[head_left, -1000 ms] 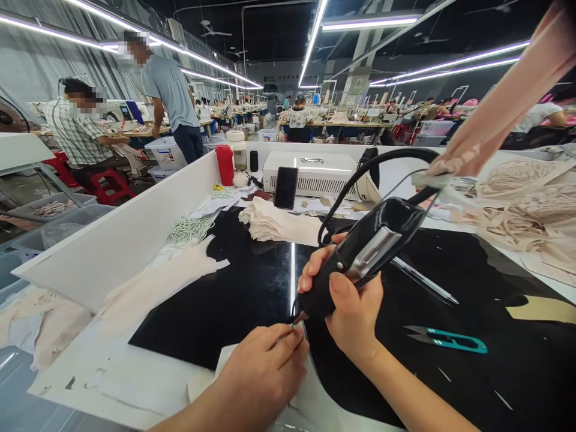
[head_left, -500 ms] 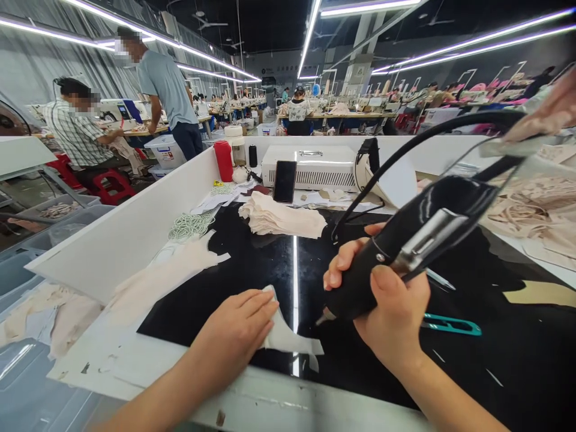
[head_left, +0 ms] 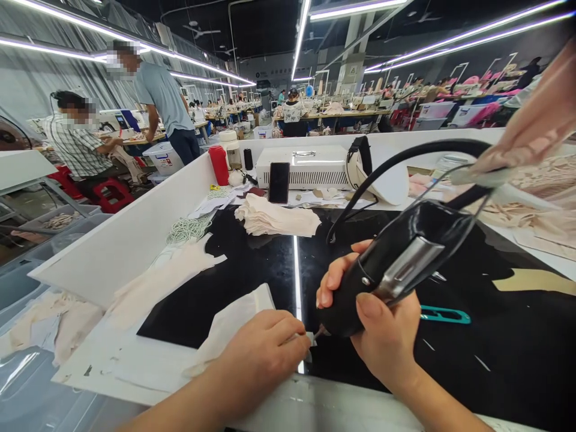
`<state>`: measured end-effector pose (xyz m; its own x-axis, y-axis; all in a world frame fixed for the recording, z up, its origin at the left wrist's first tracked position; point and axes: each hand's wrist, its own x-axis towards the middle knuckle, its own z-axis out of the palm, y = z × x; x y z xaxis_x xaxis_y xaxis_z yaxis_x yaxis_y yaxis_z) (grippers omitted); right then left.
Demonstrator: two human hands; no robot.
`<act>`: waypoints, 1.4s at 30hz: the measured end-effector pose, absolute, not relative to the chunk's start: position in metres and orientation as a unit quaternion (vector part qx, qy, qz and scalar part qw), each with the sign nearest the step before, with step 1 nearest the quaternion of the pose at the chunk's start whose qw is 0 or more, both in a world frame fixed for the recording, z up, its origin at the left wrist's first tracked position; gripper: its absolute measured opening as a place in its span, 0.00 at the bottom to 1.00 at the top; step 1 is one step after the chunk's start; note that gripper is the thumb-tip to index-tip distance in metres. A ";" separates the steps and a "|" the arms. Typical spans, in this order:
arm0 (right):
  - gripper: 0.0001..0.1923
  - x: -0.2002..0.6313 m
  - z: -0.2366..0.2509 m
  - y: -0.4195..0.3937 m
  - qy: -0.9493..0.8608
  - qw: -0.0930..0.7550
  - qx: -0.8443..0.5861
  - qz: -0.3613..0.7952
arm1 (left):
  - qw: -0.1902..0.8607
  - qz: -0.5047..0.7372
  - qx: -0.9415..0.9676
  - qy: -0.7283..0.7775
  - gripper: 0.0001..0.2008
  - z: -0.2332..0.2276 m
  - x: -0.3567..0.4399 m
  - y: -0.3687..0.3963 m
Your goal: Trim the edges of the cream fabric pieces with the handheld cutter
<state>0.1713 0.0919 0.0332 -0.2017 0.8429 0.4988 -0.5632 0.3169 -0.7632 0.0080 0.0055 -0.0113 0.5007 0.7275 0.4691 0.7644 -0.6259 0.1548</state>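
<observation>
My right hand (head_left: 387,333) is wrapped round a black corded handheld tool (head_left: 351,306) with a metal lever (head_left: 407,267) along its side. Its narrow tip points down and left, close to my left fingertips. Pale fabric (head_left: 240,318) lies on the black mat (head_left: 252,267), partly under my left hand (head_left: 270,354). The left fingers are closed on the fabric's narrow end, which pokes out by the tool tip. Whether the tip touches the cloth I cannot tell. Teal thread snips (head_left: 445,314) lie right of my right hand.
A stack of pale pieces (head_left: 279,217) lies ahead, before a phone (head_left: 279,183) and a white vented box (head_left: 306,165). More pale cloth (head_left: 166,282) and green cord (head_left: 186,229) are at left. A black cable (head_left: 405,159) arches up right. White panels (head_left: 117,240) edge the table.
My left hand has slid right and closed on the fabric's end near the tool tip, leaving more of the piece visible behind it. The tool has shifted slightly left and down.
</observation>
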 end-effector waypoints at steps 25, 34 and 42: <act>0.21 0.177 0.035 0.088 -0.520 0.625 -0.139 0.565 | 0.123 -0.229 -0.852 -0.454 0.11 -0.019 0.018 -0.004; 0.22 0.178 0.033 0.089 -0.518 0.629 -0.157 0.557 | 0.165 -0.230 -0.856 -0.433 0.09 -0.020 0.023 -0.005; 0.21 0.176 0.035 0.088 -0.522 0.622 -0.145 0.565 | 0.174 -0.224 -0.852 -0.439 0.10 -0.015 0.027 -0.005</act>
<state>0.1759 0.0882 0.0352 -0.1839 0.8540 0.4868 -0.5519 0.3201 -0.7700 0.0272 -0.0055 -0.0150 0.5137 0.6711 0.5346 0.8269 -0.5533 -0.1001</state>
